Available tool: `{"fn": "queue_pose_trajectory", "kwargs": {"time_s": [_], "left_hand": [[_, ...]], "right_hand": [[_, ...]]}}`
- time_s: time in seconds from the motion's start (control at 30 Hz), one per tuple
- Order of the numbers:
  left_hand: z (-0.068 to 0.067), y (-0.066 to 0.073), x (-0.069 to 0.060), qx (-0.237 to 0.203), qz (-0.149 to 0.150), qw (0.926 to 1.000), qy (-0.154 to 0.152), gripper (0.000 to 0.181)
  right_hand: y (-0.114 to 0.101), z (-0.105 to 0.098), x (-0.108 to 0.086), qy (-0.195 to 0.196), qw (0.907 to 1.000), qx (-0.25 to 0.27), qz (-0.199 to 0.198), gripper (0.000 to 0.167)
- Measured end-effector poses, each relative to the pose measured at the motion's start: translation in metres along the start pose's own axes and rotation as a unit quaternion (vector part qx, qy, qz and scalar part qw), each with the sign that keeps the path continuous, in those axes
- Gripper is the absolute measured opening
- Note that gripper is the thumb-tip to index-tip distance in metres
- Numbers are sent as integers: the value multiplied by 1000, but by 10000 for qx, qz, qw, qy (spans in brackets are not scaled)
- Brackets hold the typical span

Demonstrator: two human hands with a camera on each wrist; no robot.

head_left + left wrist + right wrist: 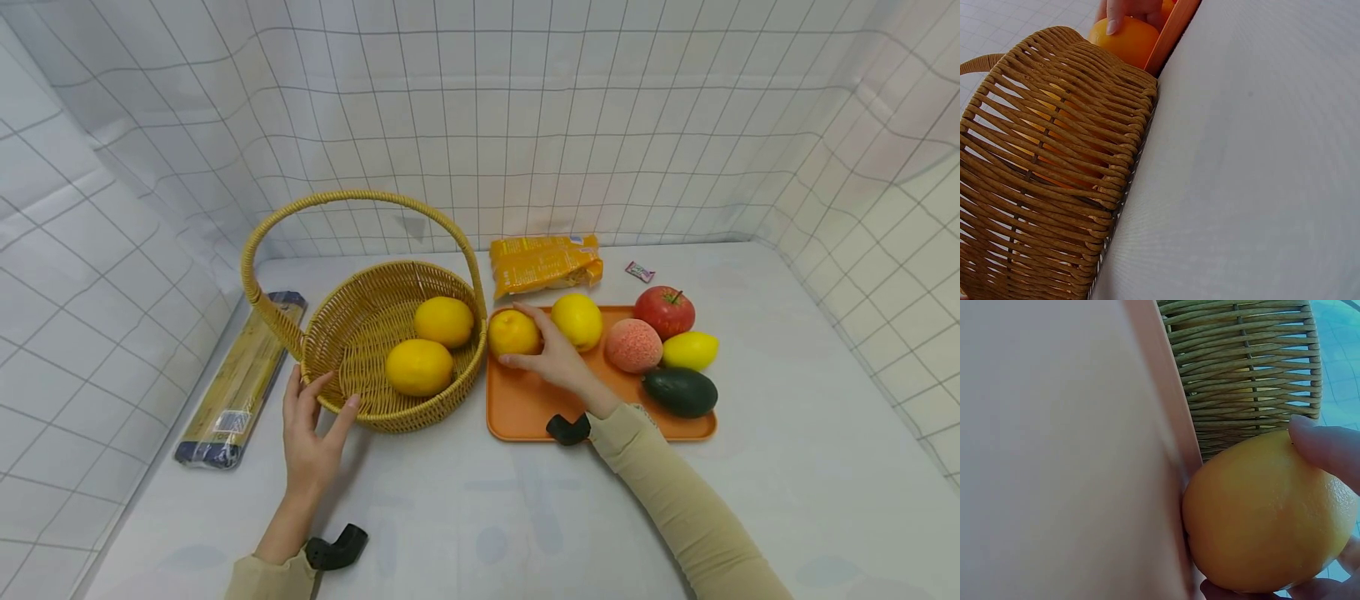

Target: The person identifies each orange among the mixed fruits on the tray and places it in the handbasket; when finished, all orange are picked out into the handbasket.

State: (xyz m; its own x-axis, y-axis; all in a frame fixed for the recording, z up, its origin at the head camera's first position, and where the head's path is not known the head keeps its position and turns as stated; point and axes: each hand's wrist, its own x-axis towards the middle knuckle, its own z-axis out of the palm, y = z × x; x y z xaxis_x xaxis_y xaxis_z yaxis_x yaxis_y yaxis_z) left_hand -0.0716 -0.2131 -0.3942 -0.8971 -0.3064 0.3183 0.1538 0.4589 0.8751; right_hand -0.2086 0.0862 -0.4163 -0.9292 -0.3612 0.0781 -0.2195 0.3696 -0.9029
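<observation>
A round wicker basket (405, 422) with a tall arched handle holds two yellow-orange fruits (420, 367). My left hand (309, 450) touches the basket's near-left rim, its fingers spread and fairly straight. My right hand (558, 360) grips a yellow-orange fruit (514, 333) between thumb and fingers, at the left edge of the orange tray (517, 408). In the right wrist view this fruit (1266, 512) is close beside the tray edge, with the basket just beyond. A yellow round fruit (577, 322) sits right behind the right hand.
On the tray's right side are a red apple (664, 312), a pink rough-skinned fruit (633, 346), a lemon (690, 351) and a dark green fruit (681, 392). An orange packet (546, 265) and small wrapped candy (640, 272) lie behind. A long flat package (240, 383) lies left.
</observation>
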Motion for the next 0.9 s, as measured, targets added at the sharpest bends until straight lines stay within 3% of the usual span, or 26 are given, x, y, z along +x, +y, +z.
{"fn": "queue_pose_trajectory", "kwargs": {"time_s": [0.43,0.57,0.7,0.9], "left_hand": [[0,-13,2,63,-47,10000,-24,45],[1,-28,5,45,-50,10000,-24,46],[2,-43,8,-10,-24,10000,18,47],[2,-45,9,-14,-45,10000,16,47]], "right_hand": [[-14,-8,-4,-1,9999,98,77,82],[-22,-15,-7,53,9998,192,-54,81],[-35,-21,-11,133,9991,363,-165,80],[-64,-28,-18,266,9965,663,-425,79]]}}
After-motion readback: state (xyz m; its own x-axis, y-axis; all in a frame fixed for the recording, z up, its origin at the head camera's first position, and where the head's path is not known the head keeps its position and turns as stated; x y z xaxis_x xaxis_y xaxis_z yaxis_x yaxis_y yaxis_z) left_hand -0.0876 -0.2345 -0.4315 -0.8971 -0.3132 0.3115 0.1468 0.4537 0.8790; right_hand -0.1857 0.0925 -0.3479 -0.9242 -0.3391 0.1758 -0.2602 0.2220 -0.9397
